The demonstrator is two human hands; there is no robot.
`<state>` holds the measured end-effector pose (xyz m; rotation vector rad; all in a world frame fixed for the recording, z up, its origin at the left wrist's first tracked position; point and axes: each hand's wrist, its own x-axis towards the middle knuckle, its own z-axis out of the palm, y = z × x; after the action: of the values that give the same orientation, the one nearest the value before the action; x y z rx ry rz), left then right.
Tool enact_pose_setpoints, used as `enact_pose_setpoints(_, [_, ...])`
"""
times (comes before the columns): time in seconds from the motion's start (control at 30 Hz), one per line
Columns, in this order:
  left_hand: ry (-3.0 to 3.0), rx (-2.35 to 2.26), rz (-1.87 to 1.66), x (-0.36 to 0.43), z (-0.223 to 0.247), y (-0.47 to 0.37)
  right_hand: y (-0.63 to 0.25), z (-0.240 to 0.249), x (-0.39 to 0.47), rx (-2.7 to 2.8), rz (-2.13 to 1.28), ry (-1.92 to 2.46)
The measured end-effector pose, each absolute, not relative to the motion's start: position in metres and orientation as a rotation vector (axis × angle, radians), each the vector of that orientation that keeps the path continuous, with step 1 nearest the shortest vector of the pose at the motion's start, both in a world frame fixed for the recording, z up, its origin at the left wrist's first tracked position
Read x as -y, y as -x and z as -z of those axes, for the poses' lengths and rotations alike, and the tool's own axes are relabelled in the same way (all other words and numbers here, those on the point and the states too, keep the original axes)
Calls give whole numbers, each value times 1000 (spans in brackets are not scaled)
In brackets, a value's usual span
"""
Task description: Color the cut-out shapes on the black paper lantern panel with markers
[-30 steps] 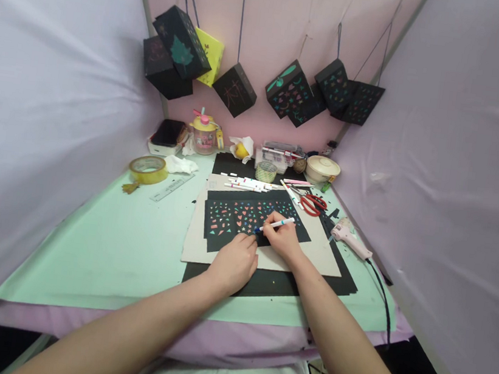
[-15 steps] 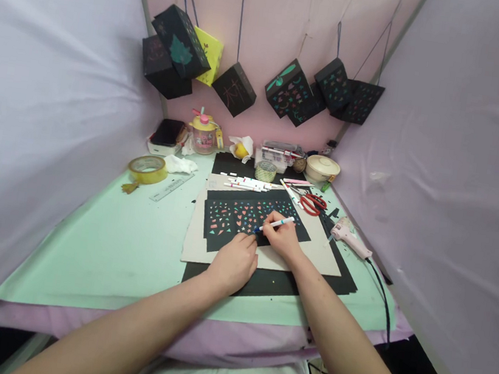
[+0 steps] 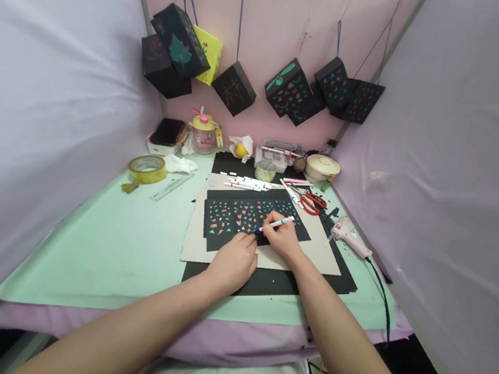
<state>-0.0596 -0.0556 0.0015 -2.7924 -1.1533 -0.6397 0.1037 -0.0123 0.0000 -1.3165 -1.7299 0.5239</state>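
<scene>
A black sheet (image 3: 224, 242) covered with small coloured shapes, hearts and stars among them, lies on a pale board (image 3: 193, 247). My right hand (image 3: 280, 235) is closed around a white marker (image 3: 282, 221), its blue tip pointing down-left to the sheet's lower middle. My left hand (image 3: 234, 261) rests palm down over the sheet's lower edge, holding nothing, with its fingertips close to the marker tip. Several white markers (image 3: 252, 184) lie in a loose pile above the sheet.
To the right are red-handled scissors (image 3: 313, 204) and a pink glue gun (image 3: 351, 237) with a trailing cord. Yellow tape (image 3: 147, 169) and a clear ruler (image 3: 172, 186) lie left. A cup (image 3: 203, 135) and lidded bowl (image 3: 322, 167) stand behind. Black boxes (image 3: 234, 89) hang above.
</scene>
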Motion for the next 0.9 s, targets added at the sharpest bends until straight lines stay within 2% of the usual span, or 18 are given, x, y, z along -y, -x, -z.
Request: enact_pose_setpoints(0.9, [2782, 1142, 596, 55, -2, 59, -103, 0, 12, 1754, -531, 1256])
